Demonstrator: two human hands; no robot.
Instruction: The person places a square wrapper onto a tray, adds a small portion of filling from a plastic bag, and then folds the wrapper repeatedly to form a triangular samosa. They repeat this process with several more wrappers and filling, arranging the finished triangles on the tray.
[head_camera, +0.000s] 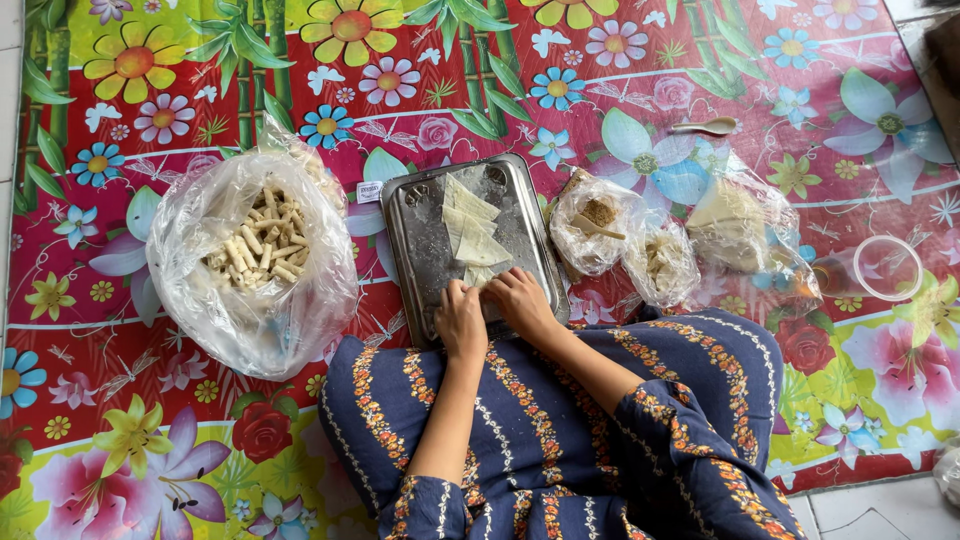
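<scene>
A steel tray (420, 230) lies on a flowered mat in front of me. Pale triangular wrapper sheets (472, 232) lie in a row down its middle. My left hand (460, 320) and my right hand (518, 300) rest side by side at the tray's near edge, fingers curled over the nearest wrapper (478, 275). What lies under the fingers is hidden. To the left, a clear plastic bag (255, 265) holds several finished pale rolls (262, 245).
Right of the tray sit small clear bags: one with brown filling and a spoon (595, 225), one with pale bits (660, 262), one with a stack of wrappers (730, 220). A clear cup (885, 268) and a spoon (705, 126) lie farther right. My blue patterned lap (560, 420) fills the foreground.
</scene>
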